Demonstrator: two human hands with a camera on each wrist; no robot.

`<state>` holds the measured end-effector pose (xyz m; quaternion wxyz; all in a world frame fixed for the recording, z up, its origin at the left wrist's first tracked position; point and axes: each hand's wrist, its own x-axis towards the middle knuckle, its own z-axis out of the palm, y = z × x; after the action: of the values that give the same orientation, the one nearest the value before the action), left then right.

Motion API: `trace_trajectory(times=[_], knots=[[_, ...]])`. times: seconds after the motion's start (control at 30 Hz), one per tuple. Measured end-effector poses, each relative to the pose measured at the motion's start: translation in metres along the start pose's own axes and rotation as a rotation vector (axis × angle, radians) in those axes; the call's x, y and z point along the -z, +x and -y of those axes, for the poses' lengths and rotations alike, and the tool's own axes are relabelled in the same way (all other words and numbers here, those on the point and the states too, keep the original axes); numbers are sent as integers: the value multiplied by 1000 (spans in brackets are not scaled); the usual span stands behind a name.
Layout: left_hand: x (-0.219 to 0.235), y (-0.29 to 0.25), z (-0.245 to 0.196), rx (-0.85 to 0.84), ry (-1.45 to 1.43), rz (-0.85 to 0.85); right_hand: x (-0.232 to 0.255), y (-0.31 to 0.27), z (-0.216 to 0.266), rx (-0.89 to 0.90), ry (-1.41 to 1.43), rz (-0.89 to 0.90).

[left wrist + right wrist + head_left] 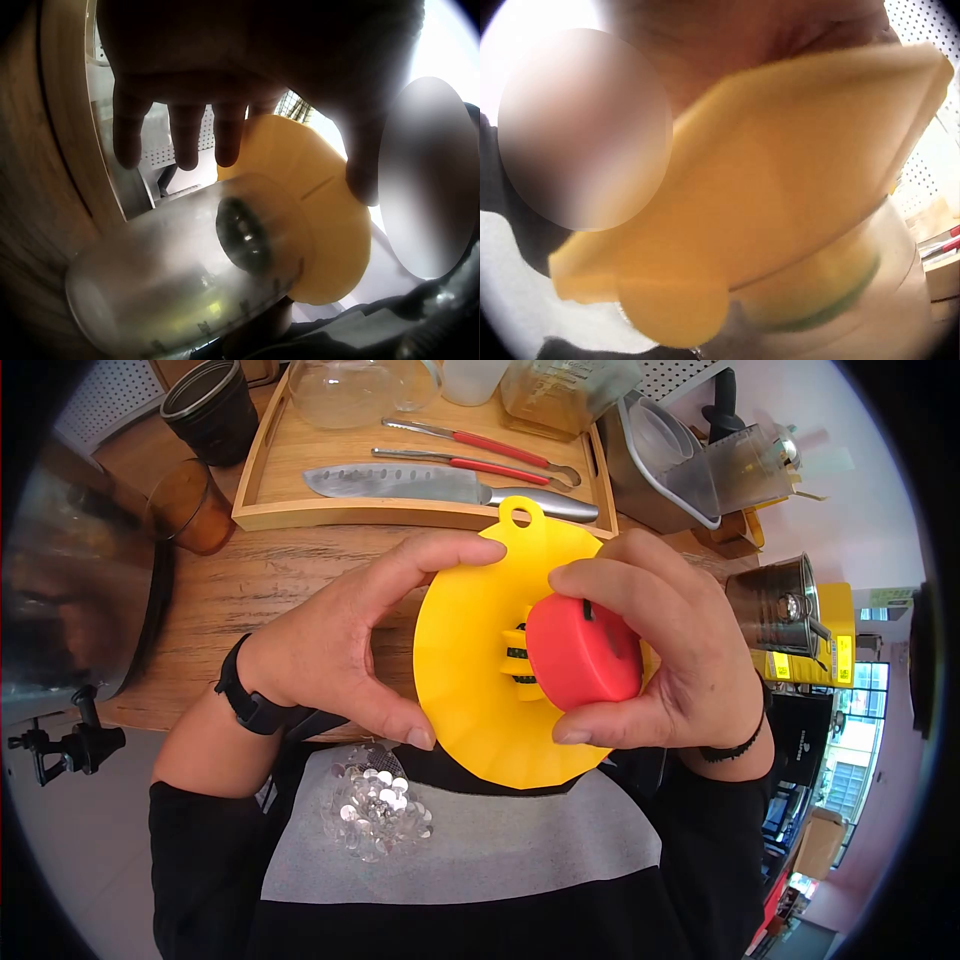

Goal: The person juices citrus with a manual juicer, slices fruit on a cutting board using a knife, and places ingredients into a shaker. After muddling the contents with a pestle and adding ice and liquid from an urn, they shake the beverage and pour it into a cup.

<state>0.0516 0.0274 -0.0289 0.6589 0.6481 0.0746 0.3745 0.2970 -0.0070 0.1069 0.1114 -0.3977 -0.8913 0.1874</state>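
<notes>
A wavy-edged yellow disc (pixel 470 690) with a looped tab is over the lap; dark bits show through its slotted centre. My right hand (pixel 670 630) grips a red round piece (pixel 580 655) over that centre. At the disc's left side is my left hand (pixel 350 630), index finger and thumb spread wide, their tips at the rim. The left wrist view shows the left hand (pixel 232 75) with fingers extended above the yellow disc (pixel 337 240) and a clear graduated container (pixel 165 270) below it, something dark green inside. In the right wrist view the disc (pixel 780 172) hides the red piece.
A wooden tray (pixel 350 515) behind the hands holds a knife (pixel 400 482), red-handled tools (pixel 490 448) and glass vessels. An amber glass (pixel 190 508) and a black cup (pixel 210 415) stand left, a metal cup (pixel 775 605) right. Shiny discs (pixel 385 800) appear at the lap.
</notes>
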Motion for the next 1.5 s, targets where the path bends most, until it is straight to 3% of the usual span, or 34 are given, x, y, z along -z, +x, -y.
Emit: trace_trajectory(times=[0.17,0.27,0.4,0.47,0.57,0.7,0.8,0.87,1.0,1.17,1.27,1.3,1.37,1.5], knots=[[5,1,-4,-13,107,96,6,-3,-13,283,81,45],[2,0,-7,12,83,77,7,-3,-15,331,62,89],[6,1,-3,-37,134,95,5,-3,-6,298,-33,39],[5,1,-3,-32,88,86,5,0,4,117,-112,22],[4,0,-1,5,37,67,-2,1,1,61,-51,-30],[1,0,-1,10,87,6,-1,0,-5,71,2,-46],[1,1,-1,-27,85,22,5,-2,-10,200,54,-56],[0,2,-3,-37,78,23,8,-3,-14,303,51,65],[-1,1,-3,-18,-16,30,4,-1,-12,379,-35,20],[5,3,-3,-58,151,87,-1,0,2,38,-45,13],[4,1,-4,-45,143,74,-2,2,-2,17,-19,28],[3,1,-5,-44,143,70,-2,3,-5,20,-17,30],[2,0,-8,-23,178,43,0,2,-13,211,41,-14],[4,1,-8,-50,263,60,8,0,-16,303,87,14]])
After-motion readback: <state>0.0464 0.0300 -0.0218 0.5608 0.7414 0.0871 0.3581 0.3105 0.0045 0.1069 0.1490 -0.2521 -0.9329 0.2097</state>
